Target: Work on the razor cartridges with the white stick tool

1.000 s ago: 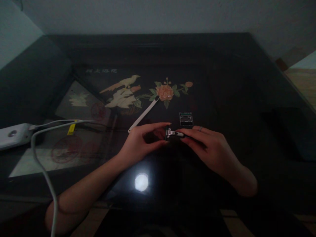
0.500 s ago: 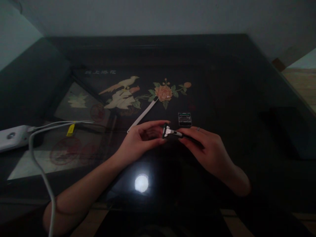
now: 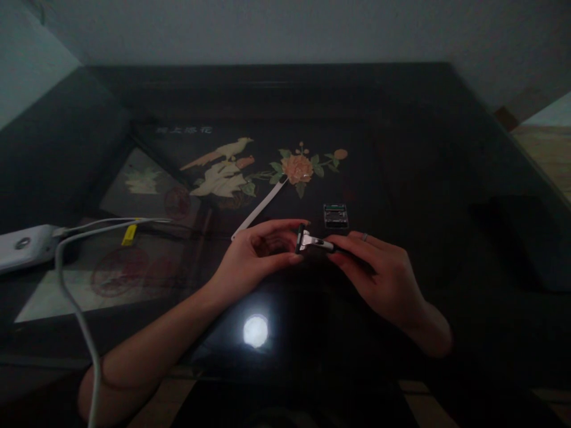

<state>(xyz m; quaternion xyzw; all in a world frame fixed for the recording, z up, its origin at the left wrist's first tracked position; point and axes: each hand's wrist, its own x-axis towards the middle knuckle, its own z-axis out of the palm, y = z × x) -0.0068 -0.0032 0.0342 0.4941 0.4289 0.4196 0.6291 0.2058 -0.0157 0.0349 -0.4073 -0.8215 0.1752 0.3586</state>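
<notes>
My right hand [image 3: 379,270] holds a razor [image 3: 314,242] by its dark handle, the silver neck and black head pointing left. My left hand [image 3: 259,252] pinches the razor's head between thumb and fingers. There is a ring on a finger of my right hand. A small blade cartridge case [image 3: 335,216] lies on the dark glass table [image 3: 423,148] just beyond my right hand's fingertips. The room is dim, and fine detail at the razor head is hard to make out.
A white strip [image 3: 259,208] lies slantwise beyond my left hand, over the bird and flower inlay [image 3: 250,166]. At the far left sits a white device [image 3: 24,245] with white cables [image 3: 75,303] running toward me. A lamp's reflection [image 3: 256,330] glares on the glass.
The razor's head has tilted a little and my left fingers have closed around it. Both hands stay in nearly the same place; the view has shifted slightly.
</notes>
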